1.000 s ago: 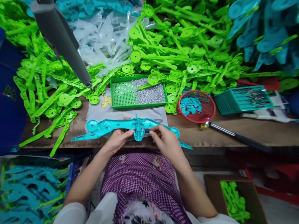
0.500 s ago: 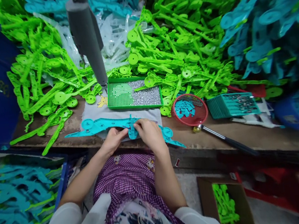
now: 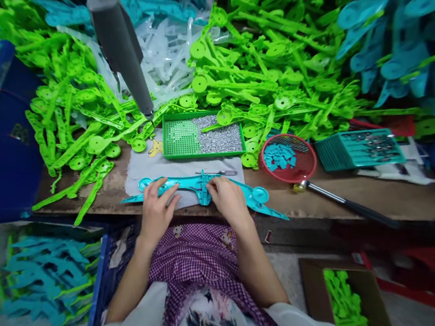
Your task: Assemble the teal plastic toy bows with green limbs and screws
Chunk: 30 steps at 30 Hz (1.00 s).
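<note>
Workbench: brown and worn along the near edge (image 3: 292, 204), with a pale cloth (image 3: 133, 169) over part of it.
Right hand: fingertips drawn together on the edge of the turquoise crosspiece (image 3: 204, 193), apparently pinching it; whether they also hold something tiny, I cannot tell.
Left hand (image 3: 154, 210): clenched on nothing, fingers loosely spread over the long turquoise part (image 3: 184, 182), left of its middle.
Turquoise part: one, lying across the near side of the cloth, both tapered ends reaching beyond it; the crosspiece, one, stands at its middle.
Handling, as I judge it: bring the left fingertips down close to the crosspiece to brace the long part, keep the crosspiece square, and press evenly, so neither twists nor slides.
Slender tool (image 3: 222, 173): one, behind the right hand.
Green tray (image 3: 177, 138): one, with silvery bits too many to count.
Power screwdriver (image 3: 121, 52): one, upright but slanting, tip near the tray's left end.
Red basket (image 3: 311, 163): one, holding small blue pieces, too heaped to count.
Mallet (image 3: 324, 192): one, its head against the basket.
Lime parts (image 3: 267, 59): dozens, tangled beyond a sure count.
</note>
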{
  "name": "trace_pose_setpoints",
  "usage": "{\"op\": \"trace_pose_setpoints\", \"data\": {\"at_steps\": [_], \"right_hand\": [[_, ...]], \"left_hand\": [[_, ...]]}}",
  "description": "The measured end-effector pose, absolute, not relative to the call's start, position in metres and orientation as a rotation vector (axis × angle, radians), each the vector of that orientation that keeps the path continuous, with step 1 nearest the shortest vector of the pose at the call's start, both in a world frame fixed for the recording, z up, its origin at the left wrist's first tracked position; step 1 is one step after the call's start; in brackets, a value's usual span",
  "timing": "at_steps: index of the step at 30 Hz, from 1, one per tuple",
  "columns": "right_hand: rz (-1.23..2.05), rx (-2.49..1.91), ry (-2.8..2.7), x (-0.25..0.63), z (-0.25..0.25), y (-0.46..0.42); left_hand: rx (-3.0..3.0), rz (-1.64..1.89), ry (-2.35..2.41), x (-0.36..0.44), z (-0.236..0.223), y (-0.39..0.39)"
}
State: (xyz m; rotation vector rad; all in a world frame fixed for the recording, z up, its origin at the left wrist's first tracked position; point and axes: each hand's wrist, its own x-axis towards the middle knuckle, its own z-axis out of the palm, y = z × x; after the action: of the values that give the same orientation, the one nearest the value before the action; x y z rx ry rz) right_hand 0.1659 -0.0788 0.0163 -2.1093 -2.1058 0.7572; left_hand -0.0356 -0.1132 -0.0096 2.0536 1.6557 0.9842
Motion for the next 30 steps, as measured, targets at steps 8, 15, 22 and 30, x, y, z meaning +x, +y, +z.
{"op": "trace_pose_setpoints", "data": {"at_steps": [8,15,22,30], "right_hand": [[0.811,-1.955,-2.130,0.174,0.007,-0.078],[0.825,-1.680,-2.111,0.201,0.000,-0.082],[0.669,-1.665,-2.185,0.202,-0.008,-0.082],[0.497,-1.682,-2.422,0.198,-0.006,-0.084]], "left_hand": [[2.294,0.602,1.393,-0.023,-0.020,-0.066],[2.372,0.452,1.120,-0.039,-0.016,-0.033],[2.232,0.557,1.009,-0.048,-0.024,-0.028],[2.178,0.542,0.972,-0.048,-0.025,-0.025]]}}
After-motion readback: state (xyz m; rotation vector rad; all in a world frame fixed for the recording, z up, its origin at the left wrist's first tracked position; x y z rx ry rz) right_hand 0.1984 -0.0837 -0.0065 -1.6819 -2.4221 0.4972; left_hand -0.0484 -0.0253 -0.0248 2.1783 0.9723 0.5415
